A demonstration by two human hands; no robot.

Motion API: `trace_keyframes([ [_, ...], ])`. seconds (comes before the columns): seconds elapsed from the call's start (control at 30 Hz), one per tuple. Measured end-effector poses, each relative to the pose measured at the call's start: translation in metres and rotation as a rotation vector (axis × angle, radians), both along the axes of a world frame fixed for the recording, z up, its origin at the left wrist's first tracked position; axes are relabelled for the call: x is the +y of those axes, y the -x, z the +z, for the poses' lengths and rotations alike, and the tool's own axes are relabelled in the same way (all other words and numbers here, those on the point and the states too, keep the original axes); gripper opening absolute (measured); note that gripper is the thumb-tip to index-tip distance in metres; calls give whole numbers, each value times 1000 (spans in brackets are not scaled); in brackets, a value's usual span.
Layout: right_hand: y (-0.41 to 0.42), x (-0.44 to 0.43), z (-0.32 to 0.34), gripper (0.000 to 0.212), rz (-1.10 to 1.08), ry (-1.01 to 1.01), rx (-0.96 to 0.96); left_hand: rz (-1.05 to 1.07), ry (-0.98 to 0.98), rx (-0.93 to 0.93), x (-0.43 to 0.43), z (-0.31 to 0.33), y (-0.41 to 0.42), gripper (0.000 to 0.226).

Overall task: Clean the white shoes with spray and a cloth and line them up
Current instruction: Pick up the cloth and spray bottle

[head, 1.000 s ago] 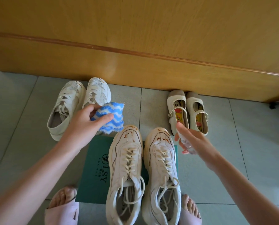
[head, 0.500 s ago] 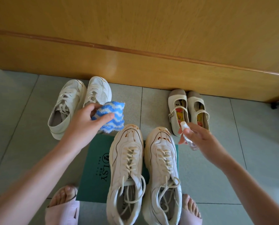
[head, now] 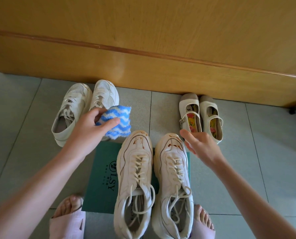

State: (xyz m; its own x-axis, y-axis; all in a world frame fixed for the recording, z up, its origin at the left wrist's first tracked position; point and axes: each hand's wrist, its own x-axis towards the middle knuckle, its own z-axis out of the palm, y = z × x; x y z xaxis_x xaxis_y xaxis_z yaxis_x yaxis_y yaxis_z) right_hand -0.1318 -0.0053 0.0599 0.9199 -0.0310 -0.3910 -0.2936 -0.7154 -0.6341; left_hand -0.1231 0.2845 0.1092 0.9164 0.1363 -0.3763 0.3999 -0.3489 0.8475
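Head view: two stained sneakers (head: 135,163) are set on a box (head: 102,169), toes just beside the fingers.
A cloth (head: 119,121) is pinched by the left hand (head: 86,133); the right hand (head: 202,145) is blurred, and its fingers' state cannot be told.

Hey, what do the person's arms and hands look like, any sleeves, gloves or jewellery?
The left forearm and right forearm are bare right to the picture's edge, with no sleeve in view. The left hand and right hand wear no gloves, and no ring, watch or bracelet shows. The right hand is slightly blurred, so fine details there are uncertain.
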Motion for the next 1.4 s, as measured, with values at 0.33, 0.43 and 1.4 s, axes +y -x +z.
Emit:
trace_keyframes([
  [0.33,-1,10,6,57,82,195,-25,7,1,17,4,-3,1,31],
  [0.43,-4,12,14,61,134,212,-63,9,-16,18,7,-4,1,31],
  [1.4,-78,104,24,52,623,247,98,94,46,20,19,-10,1,25],
])
